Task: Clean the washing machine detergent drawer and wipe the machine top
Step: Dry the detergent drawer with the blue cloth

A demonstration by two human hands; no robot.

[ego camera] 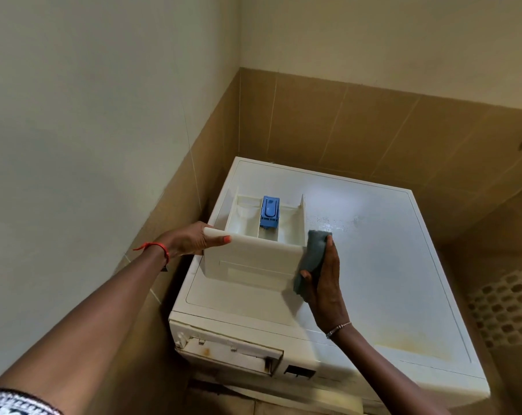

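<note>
The white detergent drawer (253, 256) is out of the machine and held above the washing machine top (388, 265). A blue insert (270, 212) sits in its middle compartment. My left hand (190, 239) grips the drawer's front panel at its left end, thumb over the top edge. My right hand (324, 283) holds a grey cloth (312, 259) against the drawer's right side. The machine top shows a wet, speckled patch near the cloth and a yellowish stain at the front right.
The empty drawer slot (229, 351) gapes at the machine's front left, stained inside. Tiled walls (373, 130) close in behind and to the left, with a narrow gap beside the machine. A perforated basket (508, 310) stands at the right.
</note>
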